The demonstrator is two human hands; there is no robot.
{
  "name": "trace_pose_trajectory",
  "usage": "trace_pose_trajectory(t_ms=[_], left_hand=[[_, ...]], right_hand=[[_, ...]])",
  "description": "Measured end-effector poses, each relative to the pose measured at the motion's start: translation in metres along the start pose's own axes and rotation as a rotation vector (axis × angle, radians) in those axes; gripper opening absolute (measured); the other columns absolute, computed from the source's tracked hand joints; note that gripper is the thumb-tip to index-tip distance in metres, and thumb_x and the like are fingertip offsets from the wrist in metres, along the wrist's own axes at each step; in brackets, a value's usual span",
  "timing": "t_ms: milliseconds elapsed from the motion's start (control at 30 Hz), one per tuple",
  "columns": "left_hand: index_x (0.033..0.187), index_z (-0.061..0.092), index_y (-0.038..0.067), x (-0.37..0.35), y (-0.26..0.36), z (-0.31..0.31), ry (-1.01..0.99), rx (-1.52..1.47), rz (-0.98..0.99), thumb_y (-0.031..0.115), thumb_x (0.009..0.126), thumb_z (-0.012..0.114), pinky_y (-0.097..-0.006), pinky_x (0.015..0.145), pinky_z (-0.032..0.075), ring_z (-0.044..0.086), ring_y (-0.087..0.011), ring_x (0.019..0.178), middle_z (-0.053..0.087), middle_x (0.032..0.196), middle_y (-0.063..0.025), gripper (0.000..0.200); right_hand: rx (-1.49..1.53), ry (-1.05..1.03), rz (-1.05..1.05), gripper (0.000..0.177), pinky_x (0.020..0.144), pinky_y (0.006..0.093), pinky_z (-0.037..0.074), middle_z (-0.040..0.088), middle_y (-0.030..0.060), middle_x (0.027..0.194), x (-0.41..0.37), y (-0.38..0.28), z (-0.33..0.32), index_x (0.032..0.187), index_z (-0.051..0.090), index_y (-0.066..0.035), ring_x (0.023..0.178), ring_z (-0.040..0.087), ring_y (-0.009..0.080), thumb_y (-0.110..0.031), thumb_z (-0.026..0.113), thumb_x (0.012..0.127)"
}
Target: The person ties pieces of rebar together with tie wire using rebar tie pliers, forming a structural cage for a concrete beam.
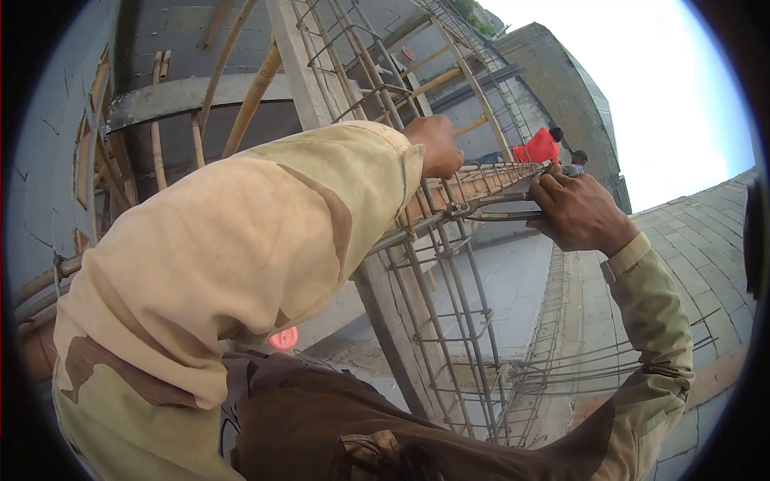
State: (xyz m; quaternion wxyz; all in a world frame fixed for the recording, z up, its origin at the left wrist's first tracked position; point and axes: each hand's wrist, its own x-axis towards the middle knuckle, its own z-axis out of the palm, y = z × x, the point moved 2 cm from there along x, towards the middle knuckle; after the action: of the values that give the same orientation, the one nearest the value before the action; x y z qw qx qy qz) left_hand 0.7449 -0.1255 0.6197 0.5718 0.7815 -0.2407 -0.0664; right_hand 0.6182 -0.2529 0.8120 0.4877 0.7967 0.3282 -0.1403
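Note:
My left hand point(437, 144) is closed around a steel bar of the rebar cage point(449, 264), at the top of the frame's middle. My right hand point(577, 210) grips the handles of a pair of pincers point(481, 210), whose jaws point left and meet the rebar just below my left hand. Both arms wear tan camouflage sleeves, and the left sleeve fills the left half of the view. The cage runs from the lower middle up past both hands, with tied stirrups along it.
Bamboo poles point(253, 96) and concrete beams stand behind the cage at upper left. A person in a red shirt point(539, 147) is far off beyond the cage. Grey block walls point(706, 240) lie at right. A round red object point(283, 338) sits below.

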Motion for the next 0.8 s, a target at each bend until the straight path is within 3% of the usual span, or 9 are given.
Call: trace_pose_trajectory(t_ms=[167, 233, 267, 300, 367, 433, 500, 700, 800], left_hand=[[0.087, 0.080, 0.001, 0.007, -0.002, 0.005, -0.004, 0.041, -0.021, 0.025, 0.094, 0.068, -0.0370, 0.077, 0.056, 0.073, -0.0210, 0.077, 0.076, 0.079, -0.0096, 0.028], [0.086, 0.080, 0.001, 0.010, -0.004, 0.006, -0.030, 0.011, -0.014, 0.025, 0.094, 0.068, -0.0365, 0.076, 0.056, 0.073, -0.0208, 0.077, 0.076, 0.077, -0.0095, 0.028], [0.085, 0.080, 0.001, 0.007, -0.002, 0.004, -0.032, 0.023, -0.012, 0.025, 0.094, 0.068, -0.0363, 0.076, 0.056, 0.073, -0.0205, 0.076, 0.075, 0.077, -0.0094, 0.028], [0.085, 0.080, 0.001, 0.008, -0.002, 0.004, -0.032, 0.021, -0.014, 0.025, 0.094, 0.068, -0.0363, 0.076, 0.056, 0.073, -0.0205, 0.076, 0.075, 0.077, -0.0094, 0.028], [0.084, 0.080, 0.001, 0.007, -0.003, 0.005, -0.017, 0.024, 0.002, 0.025, 0.094, 0.068, -0.0364, 0.076, 0.056, 0.073, -0.0210, 0.076, 0.076, 0.079, -0.0094, 0.028], [0.084, 0.080, 0.001, 0.004, -0.001, 0.004, -0.006, 0.038, -0.005, 0.025, 0.094, 0.068, -0.0369, 0.077, 0.056, 0.074, -0.0217, 0.079, 0.076, 0.080, -0.0105, 0.028], [0.084, 0.080, 0.001, 0.002, -0.003, 0.002, 0.012, 0.049, -0.018, 0.024, 0.094, 0.068, -0.0373, 0.079, 0.057, 0.074, -0.0225, 0.081, 0.077, 0.081, -0.0116, 0.028], [0.084, 0.081, 0.002, -0.001, 0.000, 0.000, -0.007, -0.012, -0.038, 0.025, 0.093, 0.068, -0.0395, 0.087, 0.056, 0.074, -0.0280, 0.091, 0.077, 0.088, -0.0170, 0.028], [0.085, 0.080, 0.000, -0.002, 0.001, 0.005, -0.024, -0.017, -0.031, 0.025, 0.093, 0.068, -0.0395, 0.087, 0.056, 0.074, -0.0291, 0.092, 0.077, 0.089, -0.0178, 0.029]], right_hand=[[0.037, 0.212, 0.091, 0.036, 0.073, 0.0422, 0.052, 0.064, 0.0131, 0.089, -0.001, -0.012, 0.003, 0.101, 0.060, 0.002, 0.089, 0.069, 0.0302, -0.033, 0.069, 0.096], [-0.135, 0.053, 0.165, 0.037, 0.069, 0.0418, 0.053, 0.066, 0.0146, 0.086, -0.006, -0.020, 0.002, 0.096, 0.063, 0.002, 0.082, 0.069, 0.0300, -0.036, 0.066, 0.096], [-0.018, -0.071, 0.291, 0.039, 0.062, 0.0419, 0.052, 0.067, 0.0141, 0.076, -0.006, -0.032, -0.007, 0.088, 0.066, -0.002, 0.070, 0.069, 0.0281, -0.039, 0.065, 0.098], [-0.018, -0.072, 0.290, 0.039, 0.062, 0.0419, 0.052, 0.067, 0.0141, 0.076, 0.000, -0.037, -0.021, 0.088, 0.066, -0.002, 0.070, 0.069, 0.0281, -0.039, 0.065, 0.098], [0.041, -0.289, 0.404, 0.041, 0.057, 0.0420, 0.051, 0.067, 0.0123, 0.069, 0.007, -0.042, -0.034, 0.082, 0.068, -0.005, 0.061, 0.068, 0.0261, -0.042, 0.066, 0.097], [0.015, -0.188, 0.349, 0.042, 0.057, 0.0412, 0.050, 0.067, 0.0095, 0.067, 0.012, -0.010, 0.011, 0.081, 0.069, -0.007, 0.061, 0.069, 0.0258, -0.047, 0.071, 0.094], [0.045, 0.128, 0.244, 0.042, 0.058, 0.0410, 0.051, 0.069, 0.0082, 0.069, 0.021, 0.015, 0.053, 0.080, 0.070, -0.009, 0.062, 0.068, 0.0272, -0.049, 0.075, 0.089], [0.042, 0.193, 0.156, 0.035, 0.060, 0.0411, 0.052, 0.070, 0.0061, 0.069, 0.022, 0.018, 0.046, 0.077, 0.069, -0.011, 0.062, 0.068, 0.0259, -0.044, 0.081, 0.082], [0.050, 0.194, 0.244, 0.027, 0.059, 0.0403, 0.050, 0.066, 0.0073, 0.066, 0.021, 0.014, 0.052, 0.077, 0.072, -0.010, 0.061, 0.066, 0.0253, -0.034, 0.085, 0.077]])
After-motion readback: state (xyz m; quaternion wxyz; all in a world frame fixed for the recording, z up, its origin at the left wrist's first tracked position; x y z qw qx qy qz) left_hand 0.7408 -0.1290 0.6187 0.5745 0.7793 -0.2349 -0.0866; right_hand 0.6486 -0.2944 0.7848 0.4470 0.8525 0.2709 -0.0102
